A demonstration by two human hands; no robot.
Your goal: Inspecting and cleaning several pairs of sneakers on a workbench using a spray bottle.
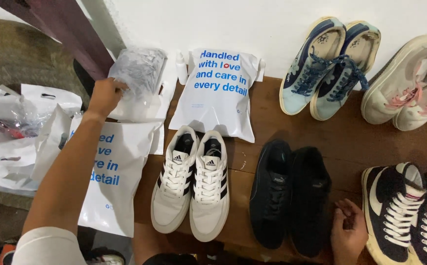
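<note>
1. Left hand [104, 95], arm stretched forward across the left of the view, fingers closed on the lower corner of a clear plastic bag [139, 73] stuffed with crumpled clear wrap.
2. Clear plastic bag at the far left end of the wooden surface [350, 137], against the white wall [272, 24], just beside a small white bottle [181, 66].
3. Right hand [348, 233] low at the near edge, palm up, fingers loosely curled, holding nothing; touching or nearly touching the black sneakers [289, 194], contact unclear.
4. White sneakers with black stripes [191, 184] side by side, toes toward the viewer, left of the black pair.
5. White mailer bag with blue print [218, 93] upright behind the white pair; a second white mailer bag [113, 176] under the left forearm, hanging over the surface edge.
6. Light blue sneakers with dark blue laces [326, 66] far right of centre; cream sneakers with pink laces [409, 83] at the far right corner.
7. Black high-top sneakers with white laces [409, 211] at the near right, just beside the right hand.
8. More white bags [17, 127] heaped at the far left.
</note>
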